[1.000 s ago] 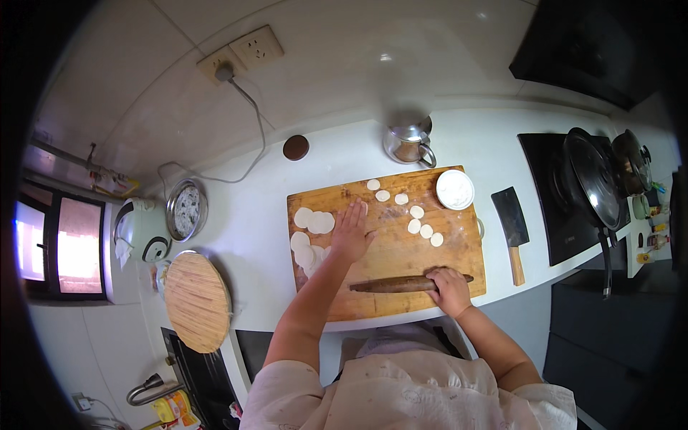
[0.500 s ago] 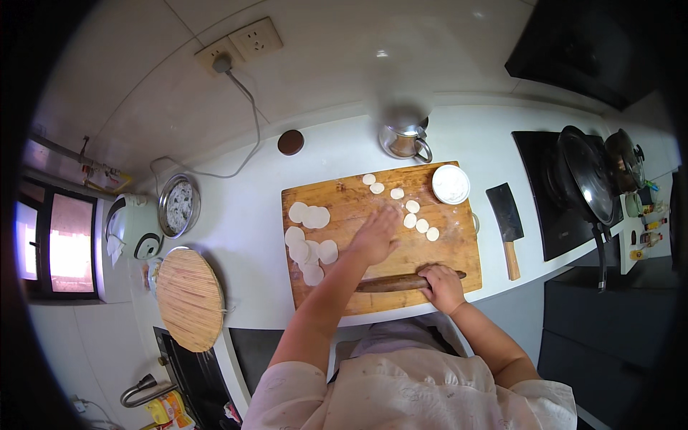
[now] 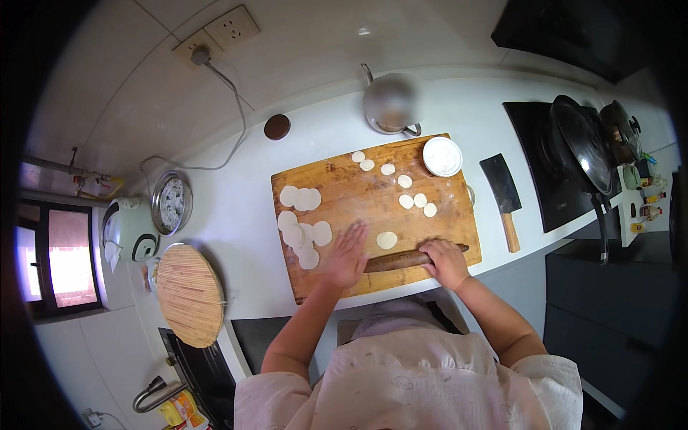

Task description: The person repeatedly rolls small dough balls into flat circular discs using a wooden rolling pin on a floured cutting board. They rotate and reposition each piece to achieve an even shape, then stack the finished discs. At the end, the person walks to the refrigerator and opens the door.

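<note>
A dark wooden rolling pin [image 3: 395,261] lies across the near part of the wooden board [image 3: 337,186]. My right hand [image 3: 446,262] is closed around its right end. Flat and with fingers stretched out, my left hand [image 3: 347,256] is at the pin's left end, holding nothing; whether the palm touches the pin I cannot tell. Just beyond the pin, between my hands, a single small dough disc [image 3: 387,240] rests on the board. Several more small dough discs [image 3: 406,201] are scattered at the far right. Larger rolled dough wrappers [image 3: 307,233] overlap at the board's left.
A white bowl of flour [image 3: 442,157] stands on the board's far right corner. Right of the board lies a cleaver [image 3: 501,185], then a stove with a lidded wok [image 3: 582,147]. Behind is a metal kettle [image 3: 387,107]; left are a filling bowl [image 3: 172,203] and a round slatted lid [image 3: 190,295].
My left hand has drawn back from the small discs toward the pin's left end. One disc now lies just beyond the pin. The right hand still holds the pin.
</note>
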A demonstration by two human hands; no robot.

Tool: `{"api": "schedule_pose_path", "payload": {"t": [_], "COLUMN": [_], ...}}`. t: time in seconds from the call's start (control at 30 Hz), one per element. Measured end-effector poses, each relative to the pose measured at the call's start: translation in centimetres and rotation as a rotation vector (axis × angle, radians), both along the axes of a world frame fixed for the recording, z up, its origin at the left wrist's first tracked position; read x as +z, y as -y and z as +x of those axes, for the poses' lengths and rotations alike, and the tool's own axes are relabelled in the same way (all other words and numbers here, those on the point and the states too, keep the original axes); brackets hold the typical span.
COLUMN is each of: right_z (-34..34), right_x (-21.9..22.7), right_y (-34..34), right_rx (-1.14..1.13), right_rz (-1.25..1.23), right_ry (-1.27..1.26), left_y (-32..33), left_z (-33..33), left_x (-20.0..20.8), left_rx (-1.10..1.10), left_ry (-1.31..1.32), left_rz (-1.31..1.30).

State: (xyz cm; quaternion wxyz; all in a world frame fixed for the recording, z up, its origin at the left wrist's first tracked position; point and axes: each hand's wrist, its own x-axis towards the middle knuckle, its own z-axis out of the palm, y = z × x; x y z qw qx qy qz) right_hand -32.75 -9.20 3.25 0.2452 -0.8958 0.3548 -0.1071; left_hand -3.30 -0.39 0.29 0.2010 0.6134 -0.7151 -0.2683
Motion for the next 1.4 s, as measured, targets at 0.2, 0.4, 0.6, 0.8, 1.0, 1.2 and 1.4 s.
{"api": "schedule_pose_path", "payload": {"t": [0.2,0.4,0.6,0.8,1.0,1.2,1.4], "right_z": [2.0,5.8,6.4,4.6,8.2,5.0,3.2], "right_x": [-0.4,-0.9,-1.7,-0.4,-0.7,-0.8,-1.1], "right_y": [1.2,4.1,4.8,0.4,6.4,1.6,-1.9], "right_rx": [0.024,-0.128,-0.246,-0.086,-0.272,-0.148,-0.06], "right_rz": [0.007,-0.191,-0.175,-0.143,-0.166,-0.143,-0.098], "right_ry": [0.016,-0.138,-0.174,-0.195,-0.177,-0.082,-0.07], "left_y": [-2.4,3.9,6.2,0.4,6.0,2.9,4.0], "left_z": [-1.4,-0.5,-0.2,-0.5,0.0,-0.6,-1.6], "left_x": [0.8,-0.4,-0.5,0.3,-1.2,1.6,2.7], "left_rx": [0.049,0.185,0.191,0.101,0.265,0.115,0.076], "left_ry": [0.277,0.321,0.372,0.314,0.382,0.326,0.065], "left_rz": [-0.037,-0.055,-0.023,0.009,-0.073,-0.011,0.13]}}
